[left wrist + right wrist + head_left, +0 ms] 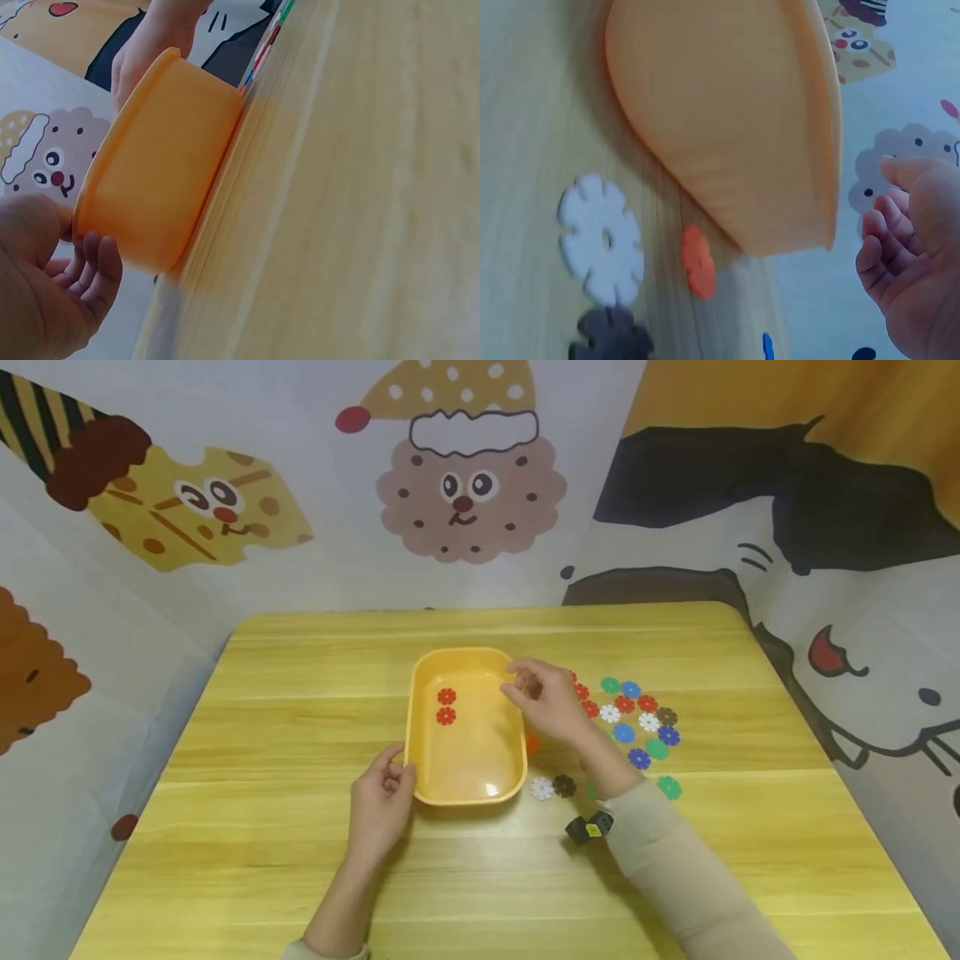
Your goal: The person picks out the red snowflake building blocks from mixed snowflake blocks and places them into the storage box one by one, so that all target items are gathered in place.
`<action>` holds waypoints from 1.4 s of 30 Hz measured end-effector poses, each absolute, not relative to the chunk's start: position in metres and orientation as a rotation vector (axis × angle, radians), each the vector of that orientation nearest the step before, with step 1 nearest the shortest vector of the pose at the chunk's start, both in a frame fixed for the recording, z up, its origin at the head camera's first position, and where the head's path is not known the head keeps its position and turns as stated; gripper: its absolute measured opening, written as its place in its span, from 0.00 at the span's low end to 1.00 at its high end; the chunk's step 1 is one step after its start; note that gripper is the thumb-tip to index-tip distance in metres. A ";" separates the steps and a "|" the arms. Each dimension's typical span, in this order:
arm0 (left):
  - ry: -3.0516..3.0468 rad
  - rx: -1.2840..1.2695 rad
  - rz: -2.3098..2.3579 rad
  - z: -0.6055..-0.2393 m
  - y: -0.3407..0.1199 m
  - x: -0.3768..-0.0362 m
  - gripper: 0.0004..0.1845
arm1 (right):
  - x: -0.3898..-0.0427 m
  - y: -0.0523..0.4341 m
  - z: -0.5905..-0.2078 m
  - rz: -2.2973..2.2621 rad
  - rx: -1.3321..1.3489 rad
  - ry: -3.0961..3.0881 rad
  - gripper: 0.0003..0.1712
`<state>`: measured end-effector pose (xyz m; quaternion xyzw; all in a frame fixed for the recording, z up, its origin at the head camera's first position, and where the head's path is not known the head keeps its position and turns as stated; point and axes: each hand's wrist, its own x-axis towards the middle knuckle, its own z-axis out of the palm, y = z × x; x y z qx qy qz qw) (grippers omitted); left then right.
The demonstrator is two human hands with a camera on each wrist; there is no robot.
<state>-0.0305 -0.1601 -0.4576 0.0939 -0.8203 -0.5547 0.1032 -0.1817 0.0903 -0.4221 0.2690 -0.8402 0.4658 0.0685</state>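
Orange tray (420, 693) sitting mid-table (300, 877), holding two red discs (446, 706). Left hand (381, 802) touching its near left corner, fingers loosely curled, gripping nothing. Right hand (547, 697) hovering over the right rim, fingers half bent, seemingly empty. Coloured discs (637, 722) lying scattered just right of the tray.

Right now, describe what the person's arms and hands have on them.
Both hands, left hand and right hand, are bare, with no gloves or rings visible. Long beige sleeves cover the arms to the wrists. A small black device with a yellow mark is strapped at the right wrist.
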 end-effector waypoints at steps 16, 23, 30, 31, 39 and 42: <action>-2.375 0.299 -1.709 -0.457 -0.158 -0.030 0.20 | -0.177 0.131 -0.431 1.296 0.712 -2.718 0.17; -2.391 0.307 -1.714 -0.456 -0.159 -0.030 0.21 | -0.172 0.145 -0.433 1.280 0.706 -2.787 0.19; -2.409 0.303 -1.705 -0.455 -0.159 -0.029 0.21 | -0.169 0.156 -0.437 1.237 0.697 -2.837 0.22; -2.410 0.304 -1.705 -0.455 -0.159 -0.029 0.21 | -0.169 0.158 -0.438 1.228 0.702 -2.838 0.22; -2.412 0.299 -1.700 -0.455 -0.157 -0.031 0.20 | -0.166 0.170 -0.443 1.178 0.679 -2.877 0.21; -2.412 0.293 -1.693 -0.455 -0.157 -0.030 0.20 | -0.164 0.173 -0.445 1.169 0.678 -2.899 0.21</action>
